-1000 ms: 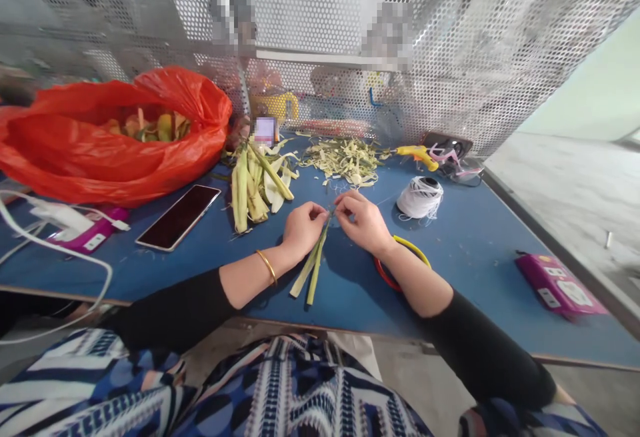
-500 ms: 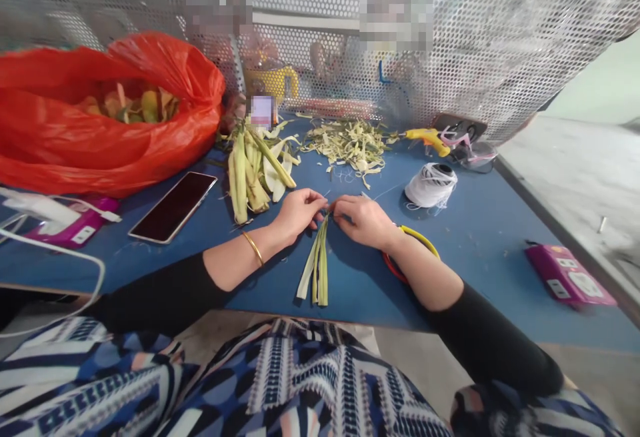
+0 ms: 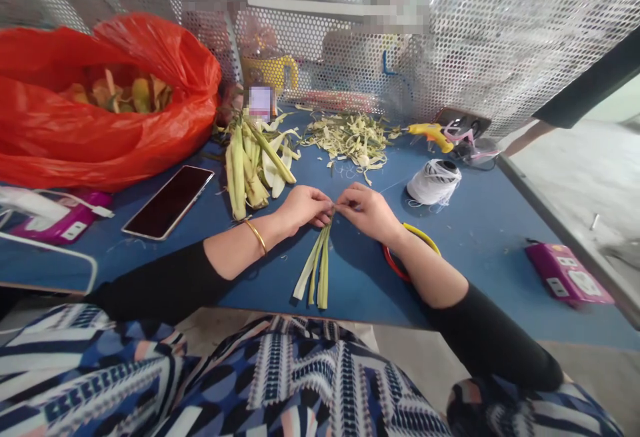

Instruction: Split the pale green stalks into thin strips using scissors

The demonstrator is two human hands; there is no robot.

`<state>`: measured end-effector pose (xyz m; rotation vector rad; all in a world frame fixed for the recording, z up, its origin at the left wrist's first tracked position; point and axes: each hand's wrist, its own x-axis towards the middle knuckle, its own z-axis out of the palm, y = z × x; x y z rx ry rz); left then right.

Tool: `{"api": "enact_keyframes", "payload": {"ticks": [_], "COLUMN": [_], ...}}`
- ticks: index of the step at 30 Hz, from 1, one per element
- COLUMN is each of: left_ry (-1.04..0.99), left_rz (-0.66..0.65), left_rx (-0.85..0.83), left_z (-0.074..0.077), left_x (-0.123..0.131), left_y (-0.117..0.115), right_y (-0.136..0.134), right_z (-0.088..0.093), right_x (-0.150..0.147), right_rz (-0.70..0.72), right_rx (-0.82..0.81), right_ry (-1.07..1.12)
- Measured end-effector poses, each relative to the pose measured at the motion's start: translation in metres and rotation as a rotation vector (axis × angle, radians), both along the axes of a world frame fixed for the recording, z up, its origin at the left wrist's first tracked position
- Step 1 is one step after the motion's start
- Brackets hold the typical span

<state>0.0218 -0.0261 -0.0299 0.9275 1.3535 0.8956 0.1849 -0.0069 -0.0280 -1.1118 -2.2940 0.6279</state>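
Fingers of my left hand (image 3: 307, 208) are closed on the top end of a small bundle of pale green leaf strips (image 3: 324, 267), whose lower ends fan out toward the table's front edge. Pinched together against that same tip are the fingertips of my right hand (image 3: 367, 210); whether they grip the strips or thread is too small to tell. A fine white thread runs from near my right hand to a spool of white thread (image 3: 433, 182) on the right. Under my right wrist lies a tool with curved red and yellow handles (image 3: 424, 237), partly hidden.
Larger leaf stalks (image 3: 240, 174) and a heap of shreds (image 3: 350, 138) lie behind my hands. A red bag (image 3: 165, 137) and phone (image 3: 169, 202) sit left. At right are a yellow glue gun (image 3: 431, 134), purple power strip (image 3: 567, 272) and another person's arm (image 3: 575, 104).
My right hand's fingers have shifted and now pinch at the bundle's tip. My left hand has stayed nearly in place. Another person's arm has appeared at the right.
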Motion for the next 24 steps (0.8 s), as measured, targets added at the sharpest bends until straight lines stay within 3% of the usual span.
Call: {"api": "enact_keyframes", "payload": {"ticks": [4,13,16,21,24], "left_ry": [-0.026,0.107,0.14,0.144,0.118], "left_rz": [0.006,-0.142,-0.159,-0.217,-0.227], "left_rx": [-0.015,0.1,0.086,0.062,0.054], "left_z": [0.0,-0.002,-0.001,0.004,0.006], "left_x": [0.0,0.0,-0.001,-0.002,-0.003], "left_y": [0.003,0.005,0.007,0.007,0.006], "right_y": [0.0,0.002,0.002,0.002,0.004], "right_z": [0.0,0.001,0.0,0.0,-0.001], "right_x": [-0.001,-0.007,-0.01,-0.012,-0.012], "right_rz": [-0.1,-0.248,-0.259,-0.233,-0.249], "right_rx": [-0.053,-0.308,-0.274,-0.06,-0.046], "right_ry": [0.04,0.175,0.209,0.16,0.114]}}
